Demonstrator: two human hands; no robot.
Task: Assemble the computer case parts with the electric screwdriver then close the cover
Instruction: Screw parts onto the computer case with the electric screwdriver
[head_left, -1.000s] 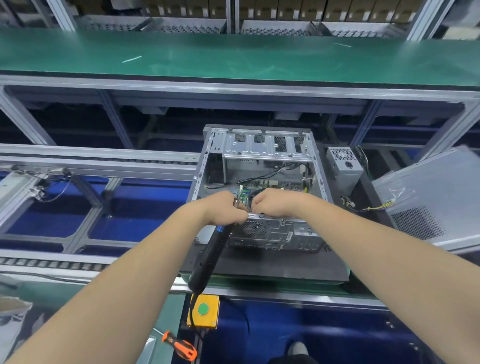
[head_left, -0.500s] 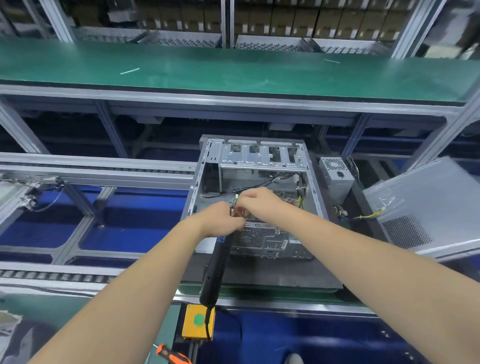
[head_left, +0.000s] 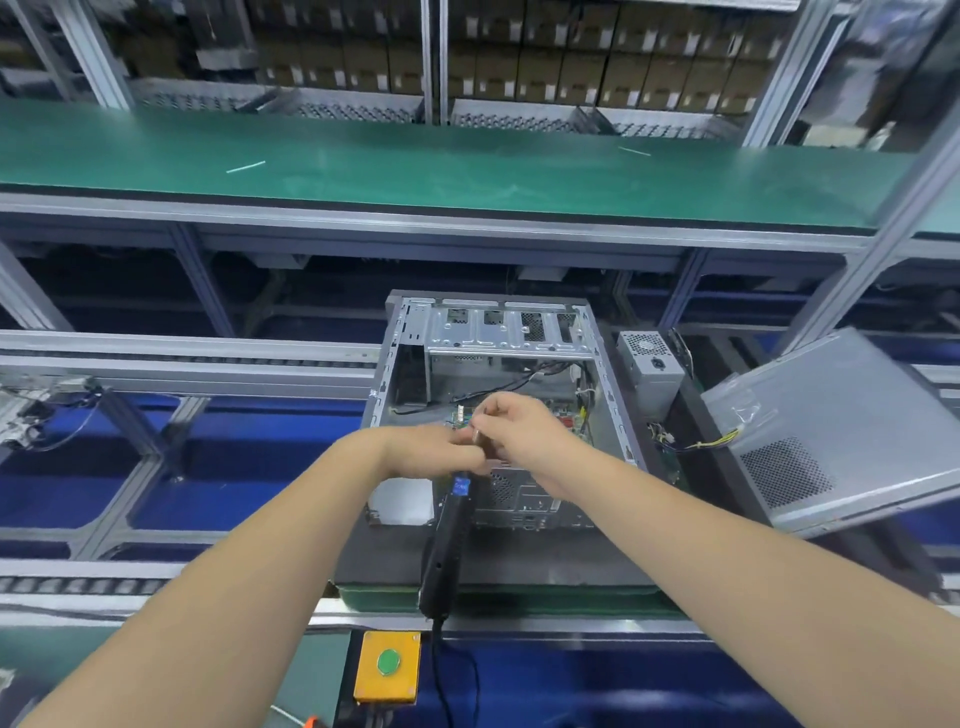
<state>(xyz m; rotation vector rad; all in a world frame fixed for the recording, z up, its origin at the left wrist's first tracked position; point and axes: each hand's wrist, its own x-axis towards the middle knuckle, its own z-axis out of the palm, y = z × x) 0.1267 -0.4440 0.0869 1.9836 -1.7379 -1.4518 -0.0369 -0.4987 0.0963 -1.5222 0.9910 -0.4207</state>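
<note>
gripping screwdriver (head_left: 445, 540) (left hand (head_left: 436, 451)) over case (head_left: 493, 332)

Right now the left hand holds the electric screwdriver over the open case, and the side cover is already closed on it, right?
Not quite. The left hand does hold the electric screwdriver over the open case, but the head view shows the side cover lying off to the right.
</note>
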